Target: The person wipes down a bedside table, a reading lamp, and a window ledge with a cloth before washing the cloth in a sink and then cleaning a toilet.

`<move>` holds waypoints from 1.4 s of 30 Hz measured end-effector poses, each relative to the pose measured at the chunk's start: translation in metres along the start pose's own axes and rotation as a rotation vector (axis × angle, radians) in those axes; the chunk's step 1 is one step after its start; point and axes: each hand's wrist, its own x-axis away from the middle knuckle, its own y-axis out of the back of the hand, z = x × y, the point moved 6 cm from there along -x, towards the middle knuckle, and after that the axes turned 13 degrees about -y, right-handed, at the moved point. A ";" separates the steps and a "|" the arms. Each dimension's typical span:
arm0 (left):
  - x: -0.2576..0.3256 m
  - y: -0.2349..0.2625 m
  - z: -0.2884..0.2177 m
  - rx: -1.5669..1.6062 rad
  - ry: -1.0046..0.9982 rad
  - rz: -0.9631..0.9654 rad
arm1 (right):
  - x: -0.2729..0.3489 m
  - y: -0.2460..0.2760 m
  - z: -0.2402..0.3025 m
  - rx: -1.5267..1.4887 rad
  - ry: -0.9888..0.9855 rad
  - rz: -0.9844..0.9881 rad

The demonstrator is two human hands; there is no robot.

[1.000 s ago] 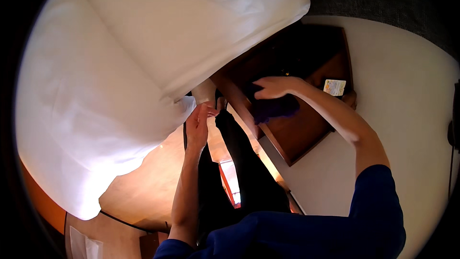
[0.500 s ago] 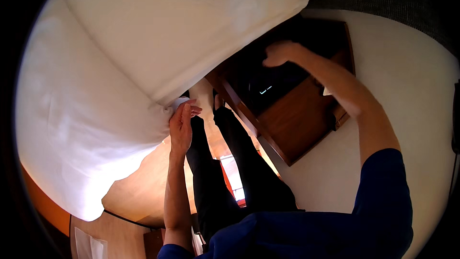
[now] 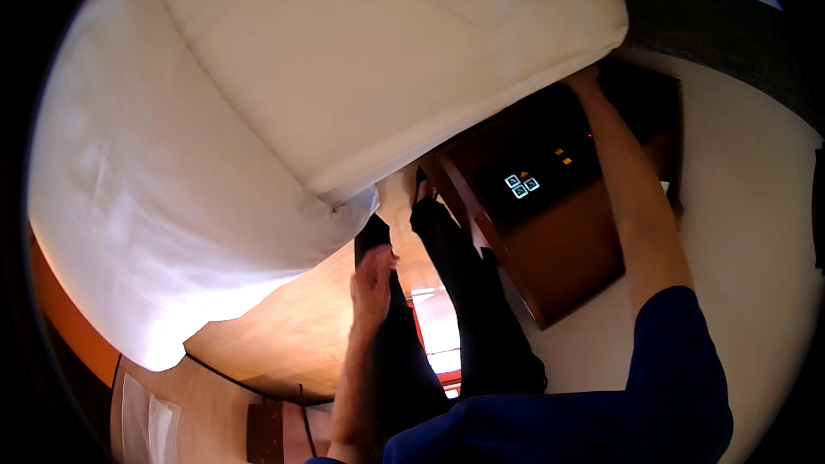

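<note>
My right arm reaches across a brown wooden nightstand (image 3: 563, 262) beside the bed. At its far end, my right hand (image 3: 584, 77) is by the bed's edge over the dark top; its fingers are lost in shadow. Under that forearm lies a glossy black panel (image 3: 537, 150) with lit white square icons and small orange marks. My left hand (image 3: 372, 279) hangs over my left leg, away from the bedding, slightly blurred, its fingers loosely apart with nothing seen in them. White bedding (image 3: 344, 86) covers the bed at the left.
A dark grey upholstered band (image 3: 722, 26) curves along the far right. My legs (image 3: 468, 309) stand on a wooden floor (image 3: 292, 331) between bed and nightstand. At the lower left is a white sheet-like item (image 3: 150, 421) near a brown box-like piece (image 3: 265, 431).
My right hand has moved farther away, to the bed's edge. White and orange icons on the black panel now show. My left hand has dropped nearer to me, away from the bedding.
</note>
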 end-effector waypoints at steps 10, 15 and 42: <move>0.054 -0.027 -0.005 -0.044 0.144 0.162 | 0.152 -0.105 0.262 0.116 0.041 0.621; 0.059 -0.003 0.001 -0.033 0.049 0.148 | 0.215 -0.127 0.291 0.129 -0.203 0.681; 0.082 0.110 0.067 -0.407 -0.098 0.530 | 0.569 -0.119 -0.014 -1.068 -0.712 0.212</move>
